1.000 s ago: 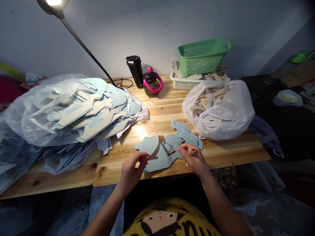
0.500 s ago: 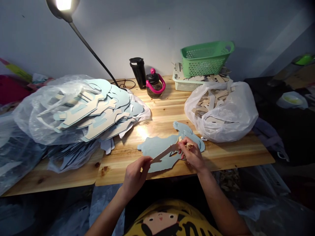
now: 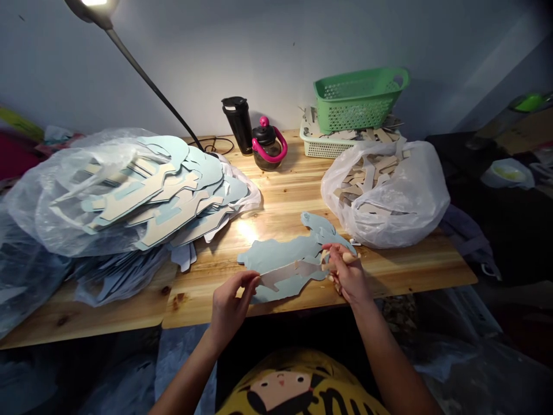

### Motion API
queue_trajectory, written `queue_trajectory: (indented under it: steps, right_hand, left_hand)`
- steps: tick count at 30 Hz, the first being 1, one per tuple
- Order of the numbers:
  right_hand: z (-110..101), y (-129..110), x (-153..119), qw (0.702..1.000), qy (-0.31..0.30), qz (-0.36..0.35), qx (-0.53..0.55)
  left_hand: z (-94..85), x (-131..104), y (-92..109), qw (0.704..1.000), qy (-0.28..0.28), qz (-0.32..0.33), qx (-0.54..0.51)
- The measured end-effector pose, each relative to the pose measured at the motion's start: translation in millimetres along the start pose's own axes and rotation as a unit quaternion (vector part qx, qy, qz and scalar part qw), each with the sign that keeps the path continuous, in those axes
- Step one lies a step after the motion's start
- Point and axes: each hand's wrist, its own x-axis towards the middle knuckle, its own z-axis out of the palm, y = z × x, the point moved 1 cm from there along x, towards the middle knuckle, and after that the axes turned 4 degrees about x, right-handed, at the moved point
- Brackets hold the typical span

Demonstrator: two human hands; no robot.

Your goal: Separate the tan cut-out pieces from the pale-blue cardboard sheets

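My left hand (image 3: 233, 302) pinches the left end of a pale cardboard strip (image 3: 287, 271). The strip stretches across to my right hand (image 3: 349, 276), whose fingers are closed around small beige cardboard scraps (image 3: 352, 257). Whether those fingers also grip the strip's right end is hard to make out. Under the strip, light blue cut-out card pieces (image 3: 276, 252) with wavy edges lie on the wooden table (image 3: 289, 193). Another rounded blue piece (image 3: 318, 222) is just behind my right hand, partly covered by it.
Left, a clear plastic bag (image 3: 38, 196) spills stacked blue cut-outs (image 3: 203, 167). Right, a white bag (image 3: 410, 213) holds cardboard scraps. Behind stand a black tumbler (image 3: 237, 124), a pink-handled bottle (image 3: 266, 150), a green basket (image 3: 354, 112) on a white basket (image 3: 324, 149), and a lamp (image 3: 147, 80).
The strip has come away from the blue card and now lies flatter across it. My right hand has moved slightly right and down. My left hand and the whole view have shifted slightly.
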Motion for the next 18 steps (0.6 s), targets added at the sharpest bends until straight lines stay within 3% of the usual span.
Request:
queue_trajectory:
  steps: [2, 5, 8, 10, 13, 18]
  right_hand:
    - [-5.0, -3.0, 3.9, 0.986, 0.007, -0.098, -0.134]
    - [-21.9, -6.1, 14.3, 0.953, 0.098, -0.194, -0.212]
    - [-44.1, -4.9, 23.7, 0.944, 0.192, -0.195, -0.182]
    - [-53.5, -3.2, 25.6, 0.952, 0.202, -0.173, -0.15]
    - [-48.5, -4.4, 20.1, 0.963, 0.124, -0.189, -0.145]
    - [-3.7, -15.7, 0.3, 0.938, -0.06, -0.226, -0.256]
  left_hand:
    - [-0.3, 1.1, -0.6, 0.999, -0.033, -0.018, -0.014]
    - [-0.1, 2.6, -2.6, 0.995, -0.085, -0.041, -0.033]
    - [-1.0, 3.2, -5.6, 0.991, -0.105, -0.061, -0.052]
    - [-2.0, 3.3, -7.7, 0.99, -0.109, -0.07, -0.059]
    - [-2.5, 3.4, -9.8, 0.991, -0.11, -0.067, -0.047]
    - [-1.6, 4.6, -8.2, 0.993, -0.102, -0.052, -0.016]
